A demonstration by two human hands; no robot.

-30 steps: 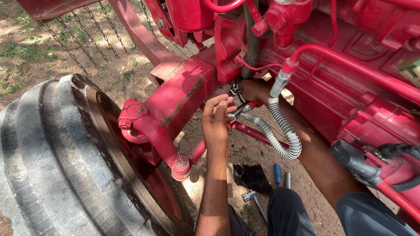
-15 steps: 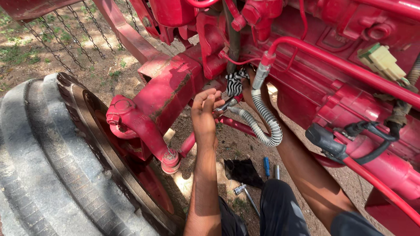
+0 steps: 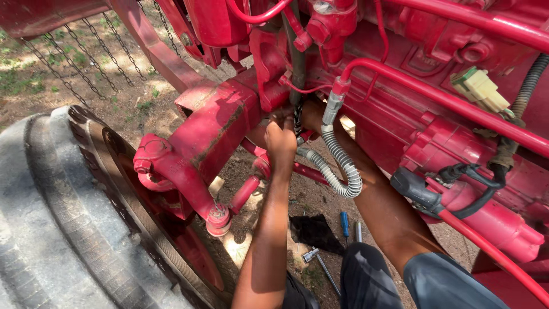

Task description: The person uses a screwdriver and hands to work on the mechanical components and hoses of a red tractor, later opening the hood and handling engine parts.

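Left grip (image 3: 281, 137) closed beside grey ribbed hose (image 3: 337, 166).

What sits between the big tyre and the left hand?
In the head view, the red axle arm with its steering knuckle lies between the tyre and left hand.

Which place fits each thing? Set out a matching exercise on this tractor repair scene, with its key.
Things:
1. big tyre
2. ribbed grey hose
3. black cloth
4. cream plug

Places:
A. on the ground by the tools
B. far left of the picture
C. upper right, on the red engine
D. looping between the two forearms

Pairs: 1-B, 2-D, 3-A, 4-C
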